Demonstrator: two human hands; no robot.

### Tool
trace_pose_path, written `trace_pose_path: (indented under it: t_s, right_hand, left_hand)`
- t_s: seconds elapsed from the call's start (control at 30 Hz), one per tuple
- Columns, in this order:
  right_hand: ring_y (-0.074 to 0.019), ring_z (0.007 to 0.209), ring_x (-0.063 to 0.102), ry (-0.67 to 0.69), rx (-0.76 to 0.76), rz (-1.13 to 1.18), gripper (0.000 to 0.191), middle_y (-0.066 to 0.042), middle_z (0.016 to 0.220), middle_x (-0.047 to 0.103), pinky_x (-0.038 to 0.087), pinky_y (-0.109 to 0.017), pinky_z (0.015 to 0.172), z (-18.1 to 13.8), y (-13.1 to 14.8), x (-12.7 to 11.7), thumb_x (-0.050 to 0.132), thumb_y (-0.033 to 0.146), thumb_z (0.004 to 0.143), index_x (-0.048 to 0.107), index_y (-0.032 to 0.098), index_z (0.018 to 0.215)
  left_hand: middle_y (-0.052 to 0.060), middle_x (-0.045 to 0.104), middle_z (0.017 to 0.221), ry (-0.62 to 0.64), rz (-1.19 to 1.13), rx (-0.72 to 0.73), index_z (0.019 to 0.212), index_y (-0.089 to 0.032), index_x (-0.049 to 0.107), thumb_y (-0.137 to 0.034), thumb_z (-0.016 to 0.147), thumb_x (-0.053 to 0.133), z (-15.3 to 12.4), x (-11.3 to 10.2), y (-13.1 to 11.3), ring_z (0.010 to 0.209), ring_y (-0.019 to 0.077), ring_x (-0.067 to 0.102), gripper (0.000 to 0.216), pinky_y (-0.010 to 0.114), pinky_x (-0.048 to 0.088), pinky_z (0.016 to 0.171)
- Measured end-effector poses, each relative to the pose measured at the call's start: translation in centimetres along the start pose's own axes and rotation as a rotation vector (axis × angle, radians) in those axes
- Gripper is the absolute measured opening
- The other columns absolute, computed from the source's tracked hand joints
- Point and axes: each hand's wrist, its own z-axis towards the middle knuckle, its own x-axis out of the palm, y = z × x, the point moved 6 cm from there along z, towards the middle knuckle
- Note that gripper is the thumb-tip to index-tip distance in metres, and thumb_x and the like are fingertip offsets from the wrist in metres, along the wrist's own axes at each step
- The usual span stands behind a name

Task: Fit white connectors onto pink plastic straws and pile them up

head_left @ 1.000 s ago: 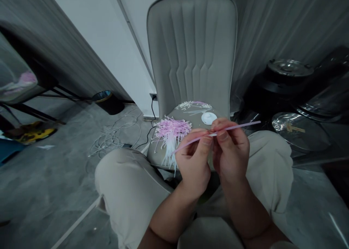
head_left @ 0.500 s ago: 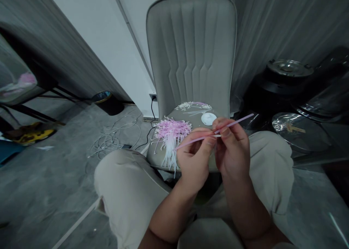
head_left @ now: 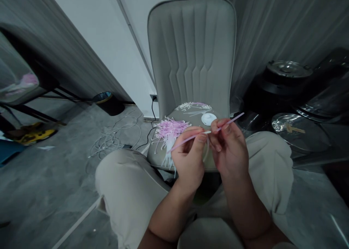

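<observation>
My left hand (head_left: 189, 163) is closed in a pinch on a thin lilac stick (head_left: 177, 146) with a white tip pointing right. Between thumb and fingers of my right hand (head_left: 231, 154) is a second lilac stick (head_left: 237, 117), slanting up to the right. The two sticks' inner ends are close together; whether they touch I cannot tell. A pile of lilac and white sticks (head_left: 174, 127) with small pale ends lies beyond my left hand on the grey chair seat (head_left: 159, 155). Just past my right fingers is a round white dish (head_left: 208, 119).
Small white pieces (head_left: 187, 106) and a few loose sticks lie at the seat's back, below the chair backrest (head_left: 191, 41). On the floor to the left are coiled cable (head_left: 106, 143) and a black bin (head_left: 109, 105). Dark, shiny equipment (head_left: 289, 68) stands at right.
My hands have moved slightly apart, and the sticks no longer overlap as they did. The left stick's white tip now shows clear of my left fingers.
</observation>
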Motion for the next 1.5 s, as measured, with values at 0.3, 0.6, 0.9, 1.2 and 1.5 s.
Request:
trace_pose_path:
  t_s: [0.3, 0.6, 0.9, 1.2, 1.5]
  right_hand:
    - [-0.0025, 0.046, 0.036, -0.085, -0.135, -0.124, 0.004, 0.006, 0.064, 0.052, 0.031, -0.016, 0.042, -0.8, 0.2, -0.2, 0.069, 0.029, 0.083, 0.071, 0.025, 0.085]
    - [-0.0024, 0.050, 0.036, -0.101, -0.187, -0.198, 0.006, 0.003, 0.086, 0.060, 0.034, -0.017, 0.046, -0.8, 0.1, -0.4, 0.069, 0.030, 0.082, 0.071, 0.025, 0.084]
    - [-0.0075, 0.066, 0.049, -0.110, -0.268, -0.202, 0.007, 0.002, 0.083, 0.053, 0.041, -0.020, 0.058, -1.4, 0.4, -0.2, 0.068, 0.026, 0.084, 0.066, 0.022, 0.077]
    - [-0.0101, 0.076, 0.052, -0.097, -0.355, -0.289, 0.008, 0.001, 0.086, 0.054, 0.043, -0.023, 0.066, -2.2, 1.2, 0.0, 0.065, 0.026, 0.086, 0.067, 0.023, 0.079]
    - [-0.0119, 0.076, 0.053, -0.119, -0.351, -0.327, 0.008, 0.000, 0.086, 0.054, 0.046, -0.027, 0.069, -2.3, 1.1, -0.1, 0.064, 0.029, 0.086, 0.064, 0.024, 0.079]
  left_hand:
    - [0.000, 0.071, 0.083, -0.030, 0.004, 0.025, 0.084, -0.024, 0.073, -0.026, 0.081, 0.072, -0.3, 0.4, -0.1, 0.079, 0.0091, 0.067, 0.004, 0.022, 0.056, 0.073]
    - [-0.001, 0.070, 0.084, -0.006, -0.004, 0.034, 0.085, -0.023, 0.072, -0.024, 0.083, 0.069, -0.4, 0.7, 0.0, 0.080, 0.0083, 0.066, 0.004, 0.019, 0.055, 0.072]
    - [-0.001, 0.068, 0.088, 0.052, -0.046, 0.051, 0.087, -0.023, 0.071, -0.015, 0.084, 0.067, -0.9, 1.0, 0.0, 0.082, 0.0073, 0.065, 0.010, 0.019, 0.054, 0.075]
    - [-0.001, 0.068, 0.089, 0.087, 0.006, 0.091, 0.088, -0.022, 0.069, -0.013, 0.084, 0.066, -1.2, 1.2, -0.7, 0.084, 0.0067, 0.065, 0.011, 0.018, 0.055, 0.076]
    - [0.001, 0.067, 0.087, 0.079, -0.004, 0.089, 0.088, -0.023, 0.068, -0.022, 0.085, 0.066, -1.3, 1.1, -0.7, 0.078, 0.0091, 0.065, 0.003, 0.020, 0.055, 0.066]
